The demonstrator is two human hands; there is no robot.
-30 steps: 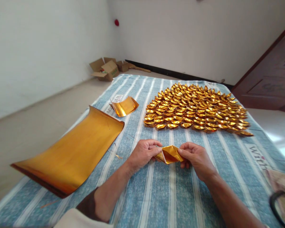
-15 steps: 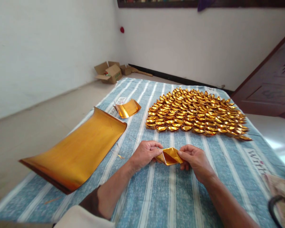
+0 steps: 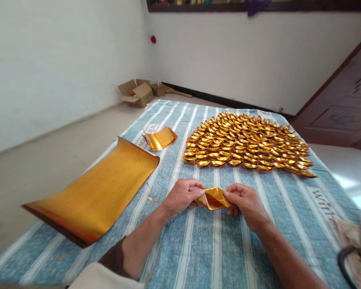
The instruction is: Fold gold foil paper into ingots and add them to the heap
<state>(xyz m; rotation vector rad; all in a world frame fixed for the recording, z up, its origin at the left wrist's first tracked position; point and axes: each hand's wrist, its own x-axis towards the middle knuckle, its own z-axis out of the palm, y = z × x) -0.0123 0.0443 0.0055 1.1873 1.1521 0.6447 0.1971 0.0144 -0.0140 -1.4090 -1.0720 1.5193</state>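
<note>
A folded piece of gold foil paper [image 3: 214,198] hangs just above the blue striped cloth [image 3: 198,249], pinched from both ends. My left hand [image 3: 183,196] grips its left end and my right hand [image 3: 246,202] grips its right end. Beyond my hands lies a wide patch of several folded gold paper ingots [image 3: 246,142], laid in tight rows. A stack of large gold foil sheets [image 3: 96,192] lies to the left with its far edge curled up. A smaller curled gold sheet [image 3: 161,138] rests behind that stack.
Dark scissor handles [image 3: 353,261] lie on a patterned item at the right edge of the cloth. Open cardboard boxes [image 3: 136,93] sit on the floor by the far wall. A dark wooden door [image 3: 339,104] stands at the right.
My view has tilted up a little, so everything sits lower in frame. My hands stay on the foil piece, whose fold has opened slightly at the middle.
</note>
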